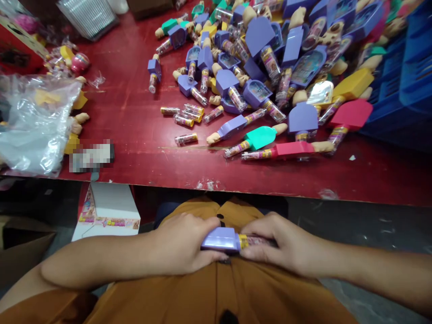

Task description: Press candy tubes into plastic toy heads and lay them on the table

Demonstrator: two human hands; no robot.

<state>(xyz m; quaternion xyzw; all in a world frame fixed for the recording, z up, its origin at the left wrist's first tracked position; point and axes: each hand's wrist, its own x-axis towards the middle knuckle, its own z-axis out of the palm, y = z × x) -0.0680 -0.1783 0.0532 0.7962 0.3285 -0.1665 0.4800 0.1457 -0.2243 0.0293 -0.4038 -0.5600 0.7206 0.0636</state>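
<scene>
Close to my lap, my left hand (182,243) is closed around a purple plastic toy case (221,238). My right hand (286,240) grips a clear candy tube (254,241) with a yellow cap, whose capped end meets the right side of the case. Whether the two are fully joined I cannot tell. On the table just ahead lie similar paddle-shaped toys with tubes on them: a green one (261,137), a red one (293,149) and a purple one (232,126). A loose tube (186,139) lies left of them, with several more behind it.
A big heap of purple toys (259,36) covers the back right of the red table (135,135), beside a blue crate (398,81). At left are a clear plastic bag (37,126) and a blurred-out item (92,157). A white printed carton (113,202) stands below the table edge.
</scene>
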